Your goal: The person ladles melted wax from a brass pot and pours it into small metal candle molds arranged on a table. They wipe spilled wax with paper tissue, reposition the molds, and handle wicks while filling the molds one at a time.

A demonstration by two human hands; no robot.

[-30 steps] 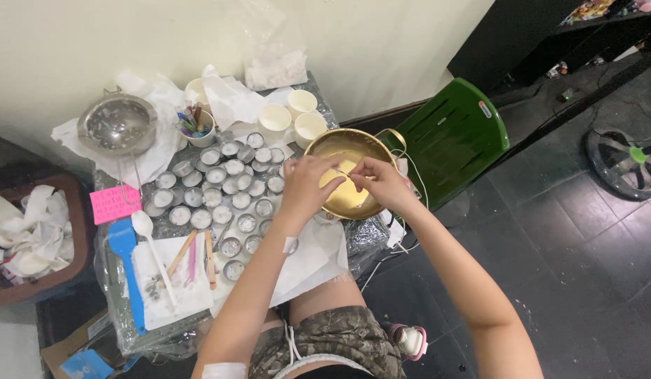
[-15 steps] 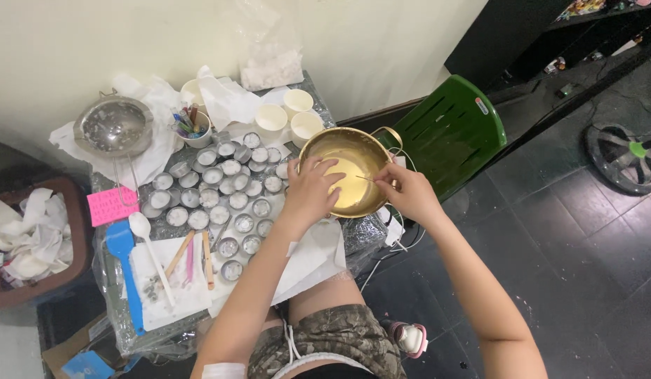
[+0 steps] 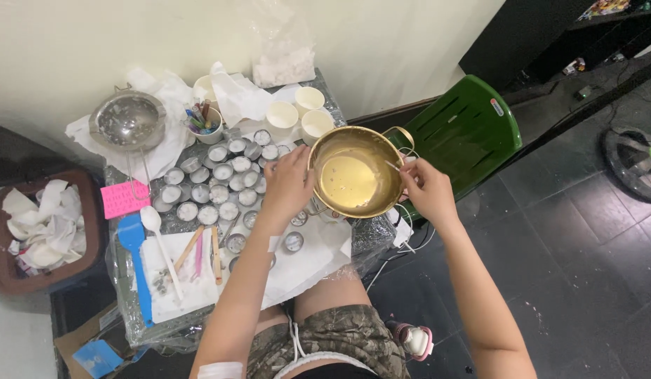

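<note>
change: both hands are now sitting apart at the pot rim; a second ago they were crowding together over its middle. Pot itself is staying put.
pot (image 3: 353,172): gold, round, two loop handles, sitting at the right end of the table (image 3: 164,319); holding a pale yellow layer that is looking smooth, liquid or set I cannot tell.
right hand (image 3: 429,188): fingers pinching a thin pale stick or wick (image 3: 393,166), its tip reaching in over the right rim.
left hand (image 3: 289,184): fingers curling against the left outer wall, steadying the pot; not clenching.
tins (image 3: 220,184): many small round metal tins clustering just left of the pot, most showing pale fill; a couple sitting nearer on the white paper (image 3: 297,263), near the left wrist.
progress: judging by the tins, most are looking filled already; the pot is running shallow, so the pouring work seems well along. What is left I cannot tell beyond the pot contents and the loose tins.
cups (image 3: 301,116): three cream cups standing behind the pot, near the wall.
strainer (image 3: 127,121): metal, resting on tissue at the far left.
tools: white spoon (image 3: 155,228), blue spatula (image 3: 136,263), wooden sticks (image 3: 202,249) lying on paper.
bin (image 3: 37,235): brown, holding crumpled tissue, left of the table.
chair (image 3: 462,133): green, right of the pot, behind the right hand.
</note>
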